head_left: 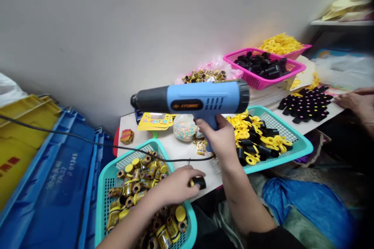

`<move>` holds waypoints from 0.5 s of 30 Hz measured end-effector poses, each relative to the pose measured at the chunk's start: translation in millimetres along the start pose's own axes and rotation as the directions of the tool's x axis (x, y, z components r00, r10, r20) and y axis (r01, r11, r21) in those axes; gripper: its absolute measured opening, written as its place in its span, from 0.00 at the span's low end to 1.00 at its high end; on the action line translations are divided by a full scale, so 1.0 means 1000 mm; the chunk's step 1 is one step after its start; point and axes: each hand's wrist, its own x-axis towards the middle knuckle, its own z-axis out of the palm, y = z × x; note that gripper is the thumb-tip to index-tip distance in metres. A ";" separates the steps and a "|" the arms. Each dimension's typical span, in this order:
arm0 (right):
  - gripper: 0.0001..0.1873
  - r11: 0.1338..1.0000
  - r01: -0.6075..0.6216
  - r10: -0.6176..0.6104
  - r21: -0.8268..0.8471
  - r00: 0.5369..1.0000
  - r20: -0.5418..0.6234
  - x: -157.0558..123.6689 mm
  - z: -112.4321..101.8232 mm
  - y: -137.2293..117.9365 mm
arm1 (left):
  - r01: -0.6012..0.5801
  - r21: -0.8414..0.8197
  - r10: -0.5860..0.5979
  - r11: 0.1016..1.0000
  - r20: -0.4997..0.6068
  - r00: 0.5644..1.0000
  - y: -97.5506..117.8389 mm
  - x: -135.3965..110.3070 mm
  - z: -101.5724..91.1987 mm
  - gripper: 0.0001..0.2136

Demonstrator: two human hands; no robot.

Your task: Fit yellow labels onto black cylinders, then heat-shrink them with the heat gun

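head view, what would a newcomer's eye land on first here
The blue heat gun, held level mid-frame over the white table by the right hand on its grip. Below it, the left hand pinches a small black and yellow piece at the table edge, beside a teal basket heaped with yellow-capped pieces. Upper right, a pink basket of black parts.

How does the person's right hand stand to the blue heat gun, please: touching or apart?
Touching. The head view shows the right hand closed around the handle of the blue heat gun.

At frame centre the right hand (222, 137) grips a blue heat gun (193, 99), while the left hand (177, 184) pinches a small black-and-yellow tube (198, 183) on the table (181, 151).
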 end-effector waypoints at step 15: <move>0.28 0.978 -0.054 0.045 0.204 0.998 0.048 -0.013 -0.007 -0.012 | -0.276 -0.675 0.005 0.684 -0.374 0.927 -0.014 0.090 0.048 0.21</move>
